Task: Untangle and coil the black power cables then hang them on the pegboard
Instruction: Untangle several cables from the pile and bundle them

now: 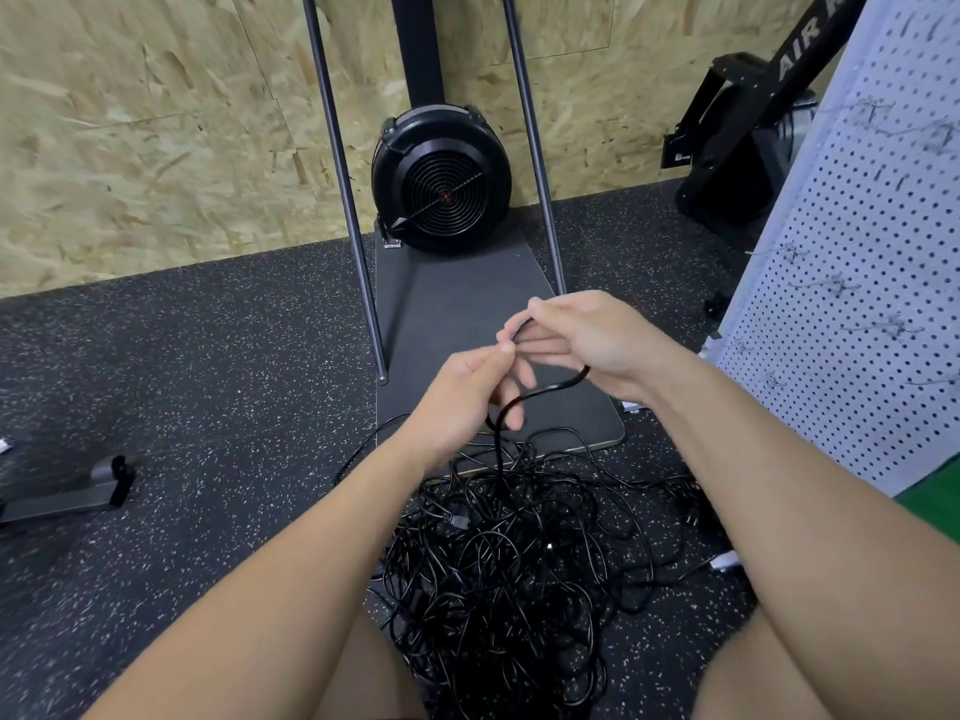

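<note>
At frame centre I am pinching one cable [550,389] in both hands: right hand [592,340] gripping its upper end, left hand [467,402] just below-left. From the fingers it is dropping straight down into the tangle [509,563]; pegboard [852,283] waiting at right.

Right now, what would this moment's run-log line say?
stage: untangling | left hand: grips cable | right hand: pinches same cable | cable pile: tangled on floor | pegboard: no cables seen
</note>
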Motion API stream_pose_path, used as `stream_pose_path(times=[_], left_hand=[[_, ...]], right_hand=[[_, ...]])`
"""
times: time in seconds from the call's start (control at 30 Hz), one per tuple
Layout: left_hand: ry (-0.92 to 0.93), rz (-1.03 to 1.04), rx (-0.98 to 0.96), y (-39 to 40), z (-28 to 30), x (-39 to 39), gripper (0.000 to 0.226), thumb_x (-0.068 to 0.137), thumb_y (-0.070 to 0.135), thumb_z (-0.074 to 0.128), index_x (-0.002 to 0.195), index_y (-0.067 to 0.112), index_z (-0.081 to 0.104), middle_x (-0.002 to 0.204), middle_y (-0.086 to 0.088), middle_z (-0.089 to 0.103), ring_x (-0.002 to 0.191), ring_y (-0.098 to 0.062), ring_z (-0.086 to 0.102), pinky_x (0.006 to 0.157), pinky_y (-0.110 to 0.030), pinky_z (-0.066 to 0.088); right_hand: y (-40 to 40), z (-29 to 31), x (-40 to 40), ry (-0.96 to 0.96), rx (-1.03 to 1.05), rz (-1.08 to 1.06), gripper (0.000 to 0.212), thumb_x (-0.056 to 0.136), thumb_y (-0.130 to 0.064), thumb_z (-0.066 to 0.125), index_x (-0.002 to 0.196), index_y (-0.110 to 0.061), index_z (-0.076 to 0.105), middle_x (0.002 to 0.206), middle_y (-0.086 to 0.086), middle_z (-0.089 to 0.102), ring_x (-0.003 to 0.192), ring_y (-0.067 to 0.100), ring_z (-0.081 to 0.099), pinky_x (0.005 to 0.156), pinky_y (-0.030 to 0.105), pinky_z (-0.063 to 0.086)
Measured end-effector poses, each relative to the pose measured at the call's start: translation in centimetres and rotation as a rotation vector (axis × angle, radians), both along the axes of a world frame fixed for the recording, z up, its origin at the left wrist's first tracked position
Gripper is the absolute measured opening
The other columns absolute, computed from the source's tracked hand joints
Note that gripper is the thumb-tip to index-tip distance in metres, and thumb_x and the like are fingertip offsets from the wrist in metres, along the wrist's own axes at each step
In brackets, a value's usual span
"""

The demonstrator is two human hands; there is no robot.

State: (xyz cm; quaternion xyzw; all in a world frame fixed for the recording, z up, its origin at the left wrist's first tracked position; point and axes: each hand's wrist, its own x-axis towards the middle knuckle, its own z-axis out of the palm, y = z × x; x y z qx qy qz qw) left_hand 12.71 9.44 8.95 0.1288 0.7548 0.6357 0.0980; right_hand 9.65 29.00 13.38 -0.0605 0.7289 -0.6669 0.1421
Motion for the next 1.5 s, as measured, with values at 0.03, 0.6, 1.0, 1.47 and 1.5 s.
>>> stream_pose_path(times=[0.03,0.6,1.0,1.47,1.5], left_hand=[[-0.010,0.050,0.052,0.0,0.2,-0.2,0.052,0.121,0.040,0.038,0.100,0.008,0.073,0.065,-0.020,0.068,0.063,-0.023,0.053,0.068,-0.031,0.042],[-0.066,-0.144,0.029,0.7,0.9,0.7,0.053,0.121,0.043,0.035,0.099,0.006,0.066,0.065,-0.004,0.036,0.058,-0.018,0.026,0.055,-0.030,0.025],[0.034,-0.235,-0.197,1.1,-0.4,1.1,0.051,0.121,0.043,0.035,0.081,0.013,0.048,0.072,-0.005,0.029,0.061,-0.018,0.027,0.056,-0.031,0.027],[-0.348,-0.124,0.448,-0.1,1.1,-0.8,0.043,0.120,0.043,0.036,0.082,0.025,0.049,0.067,0.008,0.018,0.055,-0.010,0.010,0.051,-0.028,0.009],[-0.399,-0.158,0.475,-0.3,1.0,-0.7,0.042,0.119,0.044,0.037,0.082,0.025,0.048,0.066,0.009,0.018,0.054,-0.009,0.010,0.050,-0.026,0.011]], right_hand=[[-0.5,0.0,0.2,0.073,0.046,-0.031,0.039,0.119,-0.024,0.049,0.117,0.003,0.078,0.112,0.012,0.084,0.112,0.021,0.081,0.112,0.044,0.059],[-2.6,1.2,-1.1,-0.265,-0.719,-0.439,0.039,0.120,-0.033,0.047,0.090,-0.009,0.056,0.071,0.003,0.056,0.052,0.013,0.051,0.049,0.026,0.047],[0.4,1.4,-1.5,-0.332,-0.584,-0.470,0.047,0.116,-0.041,0.050,0.074,-0.020,0.050,0.062,-0.003,0.022,0.052,0.016,0.011,0.052,0.033,0.011],[-0.7,-0.1,-0.5,-0.218,-0.861,-0.115,0.031,0.116,-0.036,0.054,0.133,-0.009,0.052,0.127,0.021,0.074,0.134,0.042,0.069,0.118,0.060,0.050],[-0.9,0.1,-0.5,-0.201,-0.913,-0.106,0.022,0.117,-0.028,0.055,0.129,-0.010,0.054,0.119,0.021,0.071,0.134,0.043,0.068,0.117,0.061,0.051]])
